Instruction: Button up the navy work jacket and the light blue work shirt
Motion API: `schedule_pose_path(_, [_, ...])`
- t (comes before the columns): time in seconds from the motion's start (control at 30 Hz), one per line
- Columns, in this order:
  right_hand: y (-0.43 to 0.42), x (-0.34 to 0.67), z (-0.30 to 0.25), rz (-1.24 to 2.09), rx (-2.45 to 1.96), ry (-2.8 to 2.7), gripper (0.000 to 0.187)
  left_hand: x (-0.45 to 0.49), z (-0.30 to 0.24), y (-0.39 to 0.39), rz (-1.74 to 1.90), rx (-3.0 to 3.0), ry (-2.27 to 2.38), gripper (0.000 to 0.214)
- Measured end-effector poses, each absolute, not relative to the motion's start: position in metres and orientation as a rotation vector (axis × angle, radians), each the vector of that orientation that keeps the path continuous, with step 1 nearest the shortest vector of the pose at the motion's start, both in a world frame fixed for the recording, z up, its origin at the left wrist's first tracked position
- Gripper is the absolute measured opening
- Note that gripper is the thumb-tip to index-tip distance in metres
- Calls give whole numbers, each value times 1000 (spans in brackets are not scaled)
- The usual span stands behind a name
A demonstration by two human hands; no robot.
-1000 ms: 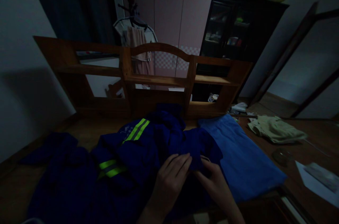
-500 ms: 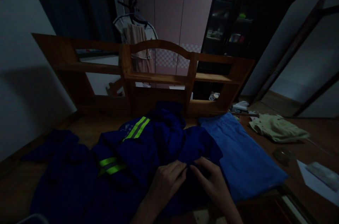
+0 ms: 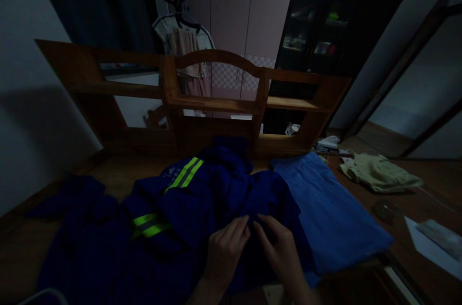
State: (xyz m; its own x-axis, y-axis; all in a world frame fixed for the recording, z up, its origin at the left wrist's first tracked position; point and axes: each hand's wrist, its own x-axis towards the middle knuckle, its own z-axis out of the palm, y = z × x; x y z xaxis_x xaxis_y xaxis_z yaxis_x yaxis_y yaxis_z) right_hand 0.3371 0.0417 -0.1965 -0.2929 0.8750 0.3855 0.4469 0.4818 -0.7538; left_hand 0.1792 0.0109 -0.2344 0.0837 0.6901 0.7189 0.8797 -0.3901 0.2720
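Note:
A dark blue work jacket (image 3: 202,199) with yellow-green reflective strips lies crumpled across the wooden desk. Near its lower right part, my left hand (image 3: 227,245) has its fingers closed on the fabric. Close beside it, my right hand (image 3: 276,242) pinches the same cloth between thumb and fingers. The fingertips of both hands almost meet, and the dim light hides the exact bit of cloth between them. A folded lighter blue garment (image 3: 332,218) lies to the right of the jacket, partly under its edge.
A wooden shelf unit (image 3: 212,103) stands along the back of the desk. To the right are a folded pale green cloth (image 3: 378,172), a round glass-like object (image 3: 386,211) and a white sheet (image 3: 429,245) with a packet on it. Clothes hang on a rack (image 3: 178,21) behind.
Both hands have shifted slightly left, keeping their grip on the jacket cloth. The camera view has tilted a little; the garments lie about as before.

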Motion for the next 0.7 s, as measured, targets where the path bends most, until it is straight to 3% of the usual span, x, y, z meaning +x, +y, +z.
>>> schedule_pose_path(0.33, [46,334,-212,534,-1034,-1971,27,176,-231,11,-1063,-2319,-1476,23])
schedule_pose_path(0.7, [43,334,-213,598,-1005,-1894,17,182,-225,10,-1187,-2319,-1680,12])
